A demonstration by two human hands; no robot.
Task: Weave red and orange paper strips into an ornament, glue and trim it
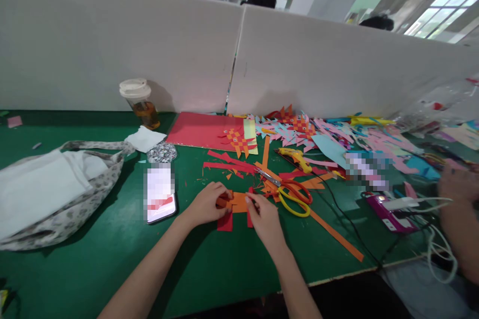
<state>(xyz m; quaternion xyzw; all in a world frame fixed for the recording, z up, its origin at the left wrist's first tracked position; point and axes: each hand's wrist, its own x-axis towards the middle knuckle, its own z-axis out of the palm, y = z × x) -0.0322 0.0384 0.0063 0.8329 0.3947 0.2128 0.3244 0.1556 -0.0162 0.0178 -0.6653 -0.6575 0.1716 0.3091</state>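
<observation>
My left hand and my right hand meet over a small woven piece of orange and red paper strips on the green table. The left fingers curl and pinch its left edge. The right fingers pinch a red strip at its right edge. Yellow-and-orange scissors lie just right of my right hand. Loose red and orange strips lie behind the piece.
A phone lies left of my hands, and a patterned cloth bag further left. A lidded cup stands by the white partition. A red sheet, paper fish, a glue gun and another person's hand are at the right.
</observation>
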